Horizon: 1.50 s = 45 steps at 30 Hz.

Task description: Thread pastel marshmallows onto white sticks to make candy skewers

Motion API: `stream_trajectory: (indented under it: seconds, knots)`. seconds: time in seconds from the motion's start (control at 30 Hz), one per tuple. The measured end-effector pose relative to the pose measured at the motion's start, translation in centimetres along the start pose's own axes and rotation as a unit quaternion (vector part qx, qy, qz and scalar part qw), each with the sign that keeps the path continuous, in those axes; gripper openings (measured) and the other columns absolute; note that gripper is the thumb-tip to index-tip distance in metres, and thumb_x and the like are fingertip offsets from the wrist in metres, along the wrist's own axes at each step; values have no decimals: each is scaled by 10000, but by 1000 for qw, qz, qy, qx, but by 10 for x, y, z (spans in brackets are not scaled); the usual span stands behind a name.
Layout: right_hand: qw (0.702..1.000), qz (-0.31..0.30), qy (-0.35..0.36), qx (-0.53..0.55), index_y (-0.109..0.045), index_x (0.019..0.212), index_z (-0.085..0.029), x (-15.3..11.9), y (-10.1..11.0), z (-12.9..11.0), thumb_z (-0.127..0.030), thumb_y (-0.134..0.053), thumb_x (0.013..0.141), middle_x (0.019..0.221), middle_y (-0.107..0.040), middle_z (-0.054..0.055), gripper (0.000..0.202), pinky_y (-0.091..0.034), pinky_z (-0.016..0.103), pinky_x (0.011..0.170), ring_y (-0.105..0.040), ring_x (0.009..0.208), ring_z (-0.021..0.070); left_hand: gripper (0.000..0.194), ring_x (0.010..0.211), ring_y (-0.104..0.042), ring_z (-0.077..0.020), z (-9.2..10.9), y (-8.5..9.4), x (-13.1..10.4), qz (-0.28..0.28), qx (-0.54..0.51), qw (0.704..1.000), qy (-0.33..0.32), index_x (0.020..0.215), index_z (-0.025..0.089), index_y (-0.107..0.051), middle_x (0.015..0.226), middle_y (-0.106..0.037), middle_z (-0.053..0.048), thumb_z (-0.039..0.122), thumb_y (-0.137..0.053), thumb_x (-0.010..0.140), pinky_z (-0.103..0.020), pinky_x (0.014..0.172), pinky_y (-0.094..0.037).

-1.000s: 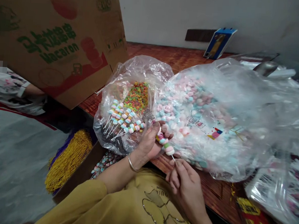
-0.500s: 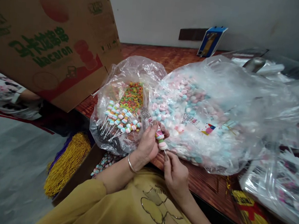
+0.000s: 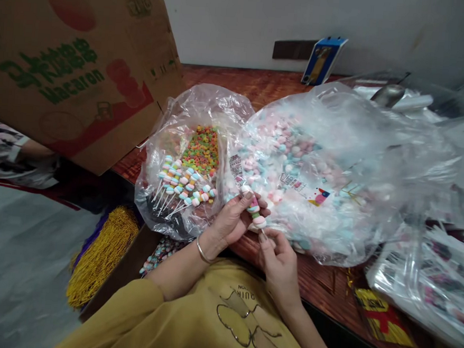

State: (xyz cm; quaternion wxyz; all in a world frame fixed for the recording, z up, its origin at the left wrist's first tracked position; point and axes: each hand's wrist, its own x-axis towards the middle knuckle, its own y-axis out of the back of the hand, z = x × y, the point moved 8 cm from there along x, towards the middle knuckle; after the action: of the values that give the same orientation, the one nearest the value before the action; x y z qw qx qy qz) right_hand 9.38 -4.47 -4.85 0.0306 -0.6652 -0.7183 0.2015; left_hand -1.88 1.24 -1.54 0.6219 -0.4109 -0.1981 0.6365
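Observation:
My left hand (image 3: 232, 219), with a bracelet at its wrist, holds a wrapped marshmallow skewer (image 3: 256, 213) between thumb and fingers. Below it, my right hand (image 3: 279, 259) pinches the stick end of the same skewer. To the left, several marshmallow skewers (image 3: 184, 181) with white sticks lie on a clear plastic bag, near small orange and green candies (image 3: 204, 148). A large clear bag (image 3: 297, 147) of pink, blue and white marshmallows lies behind and to the right of my hands.
A cardboard box (image 3: 80, 68) stands at the left, with another person's arm (image 3: 37, 150) below it. Gold fringe (image 3: 105, 255) hangs near an open box of sweets at lower left. Printed wrappers (image 3: 431, 278) and a yellow-red packet (image 3: 383, 317) lie at right, a blue box (image 3: 323, 61) behind.
Both hands, with the skewer between them, have shifted slightly to the right. The wrapper's printed upper end now stands more upright. The whole view has moved a little.

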Motion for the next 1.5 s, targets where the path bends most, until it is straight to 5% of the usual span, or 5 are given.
stream_trajectory:
  seconds: [0.3,0.57,1.0,1.3,1.5]
  knots:
    - [998,-41,-17,-46,-617,897,-185,-8,-6,4,-557,-542,971,443,-403,-104,387,-312,205,390,-358,346,65,655,744,-715,-252,-9,18,3,99,62,993,14,698,117,-648,706,-688,-105,755,-769,612,-273,548,-518]
    - [998,-20,-5,-52,-641,898,-186,-7,-2,-5,-563,-584,945,444,-388,-100,384,-274,201,378,-340,359,71,630,844,-714,-138,13,6,5,40,7,994,-97,1228,268,-625,1030,-715,-10,213,-897,663,-246,759,-542]
    - [909,45,219,-351,-681,902,-181,-20,3,-44,-369,-497,1006,633,-595,-18,283,-395,234,553,-503,521,113,1248,936,-744,-201,33,-9,-6,-12,165,982,-88,1593,425,-147,1053,-678,-17,117,-889,637,-289,816,-550]
    - [796,84,350,-487,-699,992,-160,-28,-5,-53,-263,-490,1018,710,-719,55,234,-409,258,575,-597,527,144,761,966,-740,-221,16,-12,-9,-8,96,992,-77,1348,286,-554,995,-713,-29,229,-894,671,-336,886,-550]
    - [883,61,268,-381,-706,956,-186,-22,5,-49,-336,-536,992,681,-657,17,230,-410,255,575,-540,545,129,610,940,-734,-277,9,-8,-2,6,23,1000,15,1199,183,-641,702,-700,-36,568,-791,750,-443,883,-568]
